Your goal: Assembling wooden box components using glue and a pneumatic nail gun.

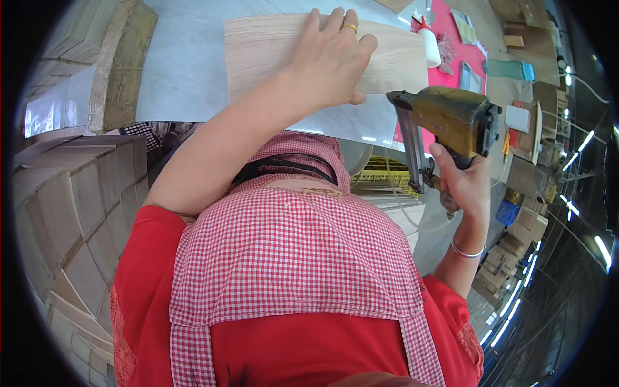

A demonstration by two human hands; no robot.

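Observation:
A pale wood-grain board (264, 58) lies on the light grey worktop. My left hand (332, 61) rests across it with the fingers spread, fingertips at the board's far edge and thumb by its near edge. A ring is on one finger. My right hand (465, 177) is wrapped round the grip of a yellow-brown and black pneumatic nail gun (451, 116). Its nose points left, just past the board's near right corner. The grip is partly hidden by the hand, and a pale air hose (432, 227) hangs from its lower end.
A white glue bottle (430, 46) with a red cap stands at the board's right end, on a pink sheet (442, 77). A blue-lidded container (516, 69) is farther right. Stacked boards (77, 187) fill the left side, beside a thick tan block (119, 68). A yellow crate (383, 175) shows below the worktop.

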